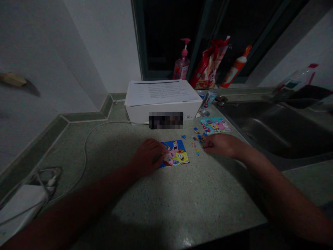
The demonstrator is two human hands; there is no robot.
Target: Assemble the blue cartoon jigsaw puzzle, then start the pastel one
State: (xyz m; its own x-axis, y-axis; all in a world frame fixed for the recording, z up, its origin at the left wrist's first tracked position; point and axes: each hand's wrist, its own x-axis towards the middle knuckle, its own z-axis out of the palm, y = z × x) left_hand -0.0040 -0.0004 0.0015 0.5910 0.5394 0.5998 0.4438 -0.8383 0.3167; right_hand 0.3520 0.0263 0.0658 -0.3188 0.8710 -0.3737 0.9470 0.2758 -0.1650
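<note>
On the countertop lies a largely assembled jigsaw puzzle (179,152) with a pink starfish and a yellow sponge cartoon figure on blue. My left hand (148,156) covers its left side, fingers curled and thumb close to the fingertips; whatever they grip is too small and dark to make out. To the right, my right hand (221,144) pinches its fingers together at a small heap of loose puzzle pieces (201,139). Its fingertips hide what is between them. Several single pieces, one blue piece (183,136) among them, lie between the puzzle and the heap.
Behind the pieces lies a cartoon picture card (215,125). A white box (163,104) with a paper on top stands at the back, beside a can (209,99). The sink (275,128) is at right. A white cable (85,149) crosses the left counter.
</note>
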